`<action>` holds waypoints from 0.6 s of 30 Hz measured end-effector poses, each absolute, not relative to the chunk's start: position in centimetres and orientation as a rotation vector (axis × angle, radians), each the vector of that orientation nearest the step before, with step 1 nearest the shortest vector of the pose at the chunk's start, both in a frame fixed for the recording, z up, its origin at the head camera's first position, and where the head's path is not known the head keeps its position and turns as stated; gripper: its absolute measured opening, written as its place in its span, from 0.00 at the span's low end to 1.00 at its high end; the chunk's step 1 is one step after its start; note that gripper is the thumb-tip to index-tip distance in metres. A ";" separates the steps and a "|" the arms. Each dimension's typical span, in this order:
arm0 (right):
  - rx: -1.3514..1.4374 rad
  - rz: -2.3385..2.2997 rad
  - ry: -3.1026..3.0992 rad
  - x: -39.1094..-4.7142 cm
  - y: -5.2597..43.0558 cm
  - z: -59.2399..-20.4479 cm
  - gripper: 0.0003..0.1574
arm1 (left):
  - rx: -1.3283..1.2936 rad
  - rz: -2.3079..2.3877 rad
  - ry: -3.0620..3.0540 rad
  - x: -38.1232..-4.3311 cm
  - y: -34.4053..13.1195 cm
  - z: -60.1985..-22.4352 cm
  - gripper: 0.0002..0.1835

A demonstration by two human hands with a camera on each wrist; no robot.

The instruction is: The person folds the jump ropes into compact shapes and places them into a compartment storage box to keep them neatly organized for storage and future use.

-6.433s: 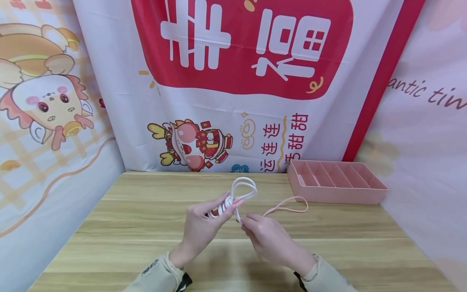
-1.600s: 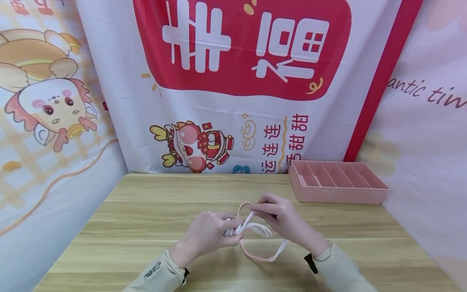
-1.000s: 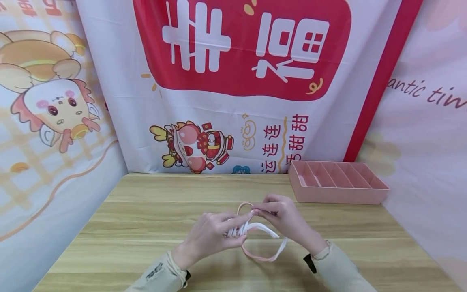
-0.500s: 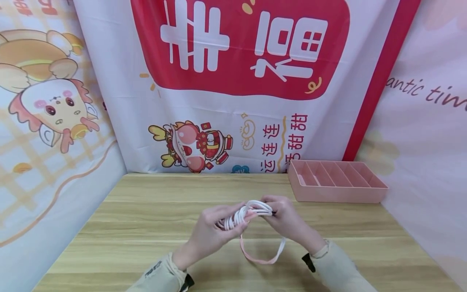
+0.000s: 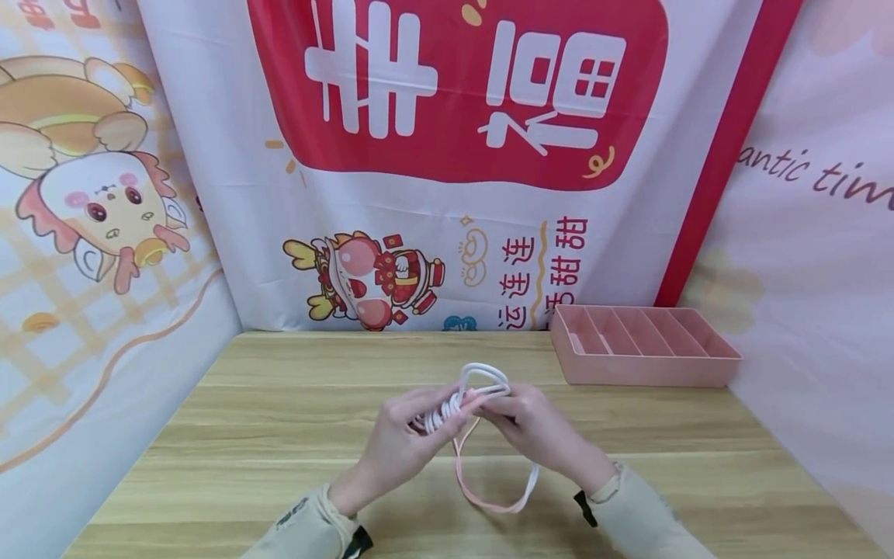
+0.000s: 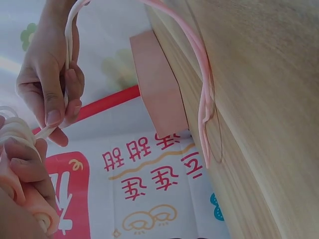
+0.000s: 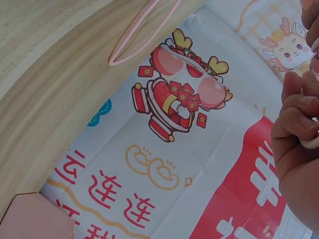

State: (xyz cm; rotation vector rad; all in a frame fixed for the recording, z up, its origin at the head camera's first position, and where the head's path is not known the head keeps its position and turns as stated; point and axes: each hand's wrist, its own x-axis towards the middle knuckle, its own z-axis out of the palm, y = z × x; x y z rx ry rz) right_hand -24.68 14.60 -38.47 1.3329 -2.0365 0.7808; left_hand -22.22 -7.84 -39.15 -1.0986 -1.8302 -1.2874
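A jump rope (image 5: 438, 417) with pink handles and a white-to-pink cord is between my hands. My left hand (image 5: 394, 442) grips its handles, around which the white cord is wound in several turns. In the left wrist view, the ends of two pink handles (image 6: 44, 217) show beneath the left fingers. My right hand (image 5: 545, 431) pinches the white cord just right of the coil; in the left wrist view the cord runs along its fingers. A pink loop (image 5: 482, 503) hangs below the hands, its far end reaching toward the tabletop. Part of the coil is hidden by my fingers.
A pink divided box (image 5: 646, 369) stands at the back right of the wooden table (image 5: 293, 373). A printed cloth (image 5: 412, 202) hangs behind the table, with more patterned cloth on both sides.
The right hand has drawn closer to the left, and the cord has been wound into more turns than 6.4 seconds ago. The pink loop has shifted from the right to below the hands.
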 end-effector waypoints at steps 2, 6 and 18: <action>1.322 0.740 -2.037 -24.6 14.5 -38.5 0.16 | -1.083 -1.300 -1.842 -22.2 -7.9 -39.2 0.19; 1.297 0.651 -2.070 -24.5 14.1 -38.6 0.15 | -1.033 -1.330 -1.860 -22.4 -8.0 -39.2 0.19; 1.316 0.589 -2.118 -23.9 13.2 -39.2 0.07 | -0.778 -1.331 -2.020 -22.5 -8.5 -39.3 0.20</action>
